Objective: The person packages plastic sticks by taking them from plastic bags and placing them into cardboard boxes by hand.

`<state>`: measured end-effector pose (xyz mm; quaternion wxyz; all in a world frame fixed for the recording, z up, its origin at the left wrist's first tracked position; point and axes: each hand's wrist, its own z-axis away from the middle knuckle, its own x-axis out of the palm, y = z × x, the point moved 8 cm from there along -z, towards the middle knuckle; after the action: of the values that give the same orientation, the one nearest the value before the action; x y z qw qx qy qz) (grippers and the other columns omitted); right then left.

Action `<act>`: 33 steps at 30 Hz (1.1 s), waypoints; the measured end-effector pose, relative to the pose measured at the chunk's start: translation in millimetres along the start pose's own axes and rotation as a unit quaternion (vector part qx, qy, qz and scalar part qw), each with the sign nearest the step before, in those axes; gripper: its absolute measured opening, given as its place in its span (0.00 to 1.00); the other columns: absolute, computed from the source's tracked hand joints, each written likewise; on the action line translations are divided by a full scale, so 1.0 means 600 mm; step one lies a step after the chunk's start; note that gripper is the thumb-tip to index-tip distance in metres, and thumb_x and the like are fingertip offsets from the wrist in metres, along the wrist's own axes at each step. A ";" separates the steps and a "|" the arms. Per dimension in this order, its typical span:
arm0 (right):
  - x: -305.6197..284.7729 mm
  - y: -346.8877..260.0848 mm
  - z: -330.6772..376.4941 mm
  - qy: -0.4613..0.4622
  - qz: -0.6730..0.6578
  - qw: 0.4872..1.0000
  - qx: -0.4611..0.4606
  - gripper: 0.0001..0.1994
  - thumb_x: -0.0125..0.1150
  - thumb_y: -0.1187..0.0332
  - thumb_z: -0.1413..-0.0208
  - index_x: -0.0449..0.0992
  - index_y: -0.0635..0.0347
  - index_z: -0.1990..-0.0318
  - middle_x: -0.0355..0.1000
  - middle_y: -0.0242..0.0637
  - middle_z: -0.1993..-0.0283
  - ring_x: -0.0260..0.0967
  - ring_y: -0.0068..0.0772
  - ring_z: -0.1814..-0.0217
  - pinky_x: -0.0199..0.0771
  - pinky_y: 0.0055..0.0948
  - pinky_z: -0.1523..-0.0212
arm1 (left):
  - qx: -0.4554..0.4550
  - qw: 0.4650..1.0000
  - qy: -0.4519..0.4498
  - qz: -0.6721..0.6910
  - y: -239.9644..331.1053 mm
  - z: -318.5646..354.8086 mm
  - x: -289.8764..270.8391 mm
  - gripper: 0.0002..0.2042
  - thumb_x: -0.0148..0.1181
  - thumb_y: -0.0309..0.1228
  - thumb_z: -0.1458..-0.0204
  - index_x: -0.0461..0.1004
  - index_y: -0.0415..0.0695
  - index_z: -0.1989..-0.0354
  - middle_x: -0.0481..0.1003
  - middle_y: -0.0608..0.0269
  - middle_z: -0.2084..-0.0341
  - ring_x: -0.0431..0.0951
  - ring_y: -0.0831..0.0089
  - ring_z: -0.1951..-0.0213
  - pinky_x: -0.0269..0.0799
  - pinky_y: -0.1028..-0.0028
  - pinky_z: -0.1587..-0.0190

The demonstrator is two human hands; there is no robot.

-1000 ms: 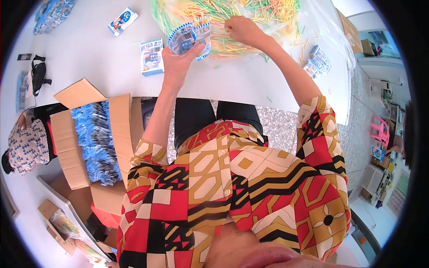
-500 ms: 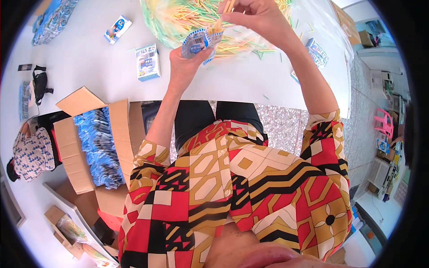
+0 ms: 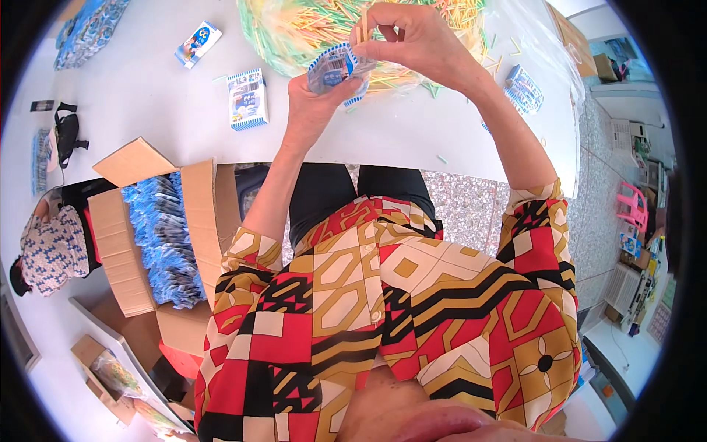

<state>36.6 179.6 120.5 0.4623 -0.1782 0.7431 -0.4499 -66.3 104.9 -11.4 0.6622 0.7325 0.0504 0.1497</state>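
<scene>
My left hand [image 3: 312, 109] grips a small blue-and-white packet [image 3: 330, 70] with a striped edge, holding it tilted above the white table. Between the thumb and fingertips of my right hand [image 3: 418, 46] are a few thin yellow-orange sticks [image 3: 361, 31], right at the packet's top end. Their lower ends are hidden at the packet. Just beyond both hands lies a large clear plastic bag [image 3: 266, 46], spread open, with a heap of thin yellow, green and orange sticks [image 3: 317, 20] in it.
Flat blue-and-white packs [image 3: 247, 99] lie left of my hands, with another stack [image 3: 524, 90] to the right. Loose sticks are scattered by the bag. Below the table's left edge stands an open cardboard box [image 3: 121, 247] full of blue packets [image 3: 163, 239]. Another person [image 3: 55, 247] is at far left.
My right hand has come down slightly and brought the sticks closer to the packet. The left hand still holds the packet, now turned a little.
</scene>
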 end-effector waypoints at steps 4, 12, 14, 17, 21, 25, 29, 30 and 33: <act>-0.032 -0.005 0.008 0.071 0.009 0.997 -0.028 0.08 0.61 0.67 0.48 0.76 0.60 0.63 0.69 0.25 0.70 0.58 0.14 0.72 0.57 0.16 0.72 | 0.013 0.999 -0.020 0.043 0.011 -0.001 0.002 0.16 0.66 0.24 0.55 0.73 0.41 0.56 0.77 0.65 0.64 0.76 0.79 0.62 0.72 0.76 0.57; 0.003 0.086 0.037 0.062 -0.139 0.988 0.019 0.09 0.55 0.63 0.42 0.75 0.57 0.60 0.71 0.24 0.68 0.67 0.17 0.66 0.66 0.17 0.61 | 0.032 0.991 -0.059 0.119 0.028 -0.001 0.020 0.20 0.67 0.24 0.57 0.71 0.39 0.54 0.76 0.64 0.63 0.76 0.79 0.62 0.73 0.76 0.57; 0.002 0.102 0.041 0.057 -0.153 0.987 0.014 0.08 0.56 0.64 0.43 0.75 0.57 0.60 0.71 0.24 0.68 0.67 0.16 0.66 0.66 0.16 0.60 | 0.020 0.992 -0.062 0.107 0.027 -0.001 0.023 0.20 0.67 0.23 0.57 0.71 0.40 0.54 0.76 0.65 0.63 0.75 0.79 0.61 0.72 0.76 0.56; 0.005 0.121 0.055 0.039 -0.177 0.983 0.020 0.07 0.57 0.67 0.43 0.74 0.57 0.60 0.71 0.25 0.68 0.68 0.15 0.65 0.67 0.15 0.60 | 0.007 0.992 -0.066 0.105 0.026 -0.002 0.027 0.20 0.67 0.23 0.57 0.71 0.40 0.53 0.76 0.65 0.63 0.75 0.79 0.62 0.72 0.76 0.56; 0.002 0.134 0.070 0.059 -0.136 0.989 0.023 0.05 0.55 0.70 0.42 0.73 0.59 0.60 0.72 0.26 0.66 0.68 0.13 0.64 0.68 0.15 0.61 | -0.030 0.994 -0.078 0.072 0.017 0.000 0.036 0.18 0.66 0.24 0.56 0.71 0.39 0.54 0.77 0.65 0.64 0.76 0.78 0.62 0.72 0.77 0.58; -0.023 0.107 0.095 0.138 -0.102 0.985 0.020 0.06 0.54 0.71 0.41 0.73 0.61 0.60 0.72 0.28 0.67 0.68 0.14 0.65 0.69 0.16 0.62 | -0.049 0.990 -0.032 0.127 -0.001 0.004 0.018 0.13 0.64 0.25 0.53 0.73 0.39 0.59 0.77 0.64 0.68 0.77 0.76 0.66 0.73 0.75 0.60; -0.047 0.104 0.151 0.237 -0.057 0.970 -0.013 0.06 0.52 0.71 0.41 0.71 0.63 0.59 0.72 0.30 0.67 0.67 0.16 0.65 0.69 0.17 0.62 | -0.073 0.990 -0.034 0.113 -0.023 0.006 -0.003 0.11 0.63 0.27 0.51 0.71 0.41 0.60 0.77 0.61 0.72 0.78 0.74 0.68 0.74 0.74 0.62; -0.047 0.113 0.168 0.253 -0.055 0.966 -0.022 0.06 0.52 0.72 0.40 0.71 0.63 0.58 0.72 0.30 0.68 0.67 0.17 0.65 0.68 0.17 0.62 | -0.067 0.990 -0.029 0.124 -0.019 0.006 -0.001 0.12 0.62 0.28 0.50 0.71 0.41 0.58 0.77 0.60 0.73 0.78 0.73 0.68 0.73 0.74 0.63; -0.013 0.200 0.198 0.169 0.096 0.975 0.105 0.06 0.51 0.72 0.40 0.70 0.63 0.57 0.71 0.29 0.67 0.65 0.15 0.64 0.66 0.17 0.62 | -0.051 0.992 -0.036 0.111 -0.006 0.000 0.009 0.12 0.63 0.29 0.50 0.71 0.42 0.59 0.77 0.61 0.73 0.78 0.73 0.69 0.73 0.74 0.63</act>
<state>159.2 189.0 4.6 0.3869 0.0223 0.7728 -0.5027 -60.6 106.9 -13.8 0.6793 0.7038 -0.0631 0.1978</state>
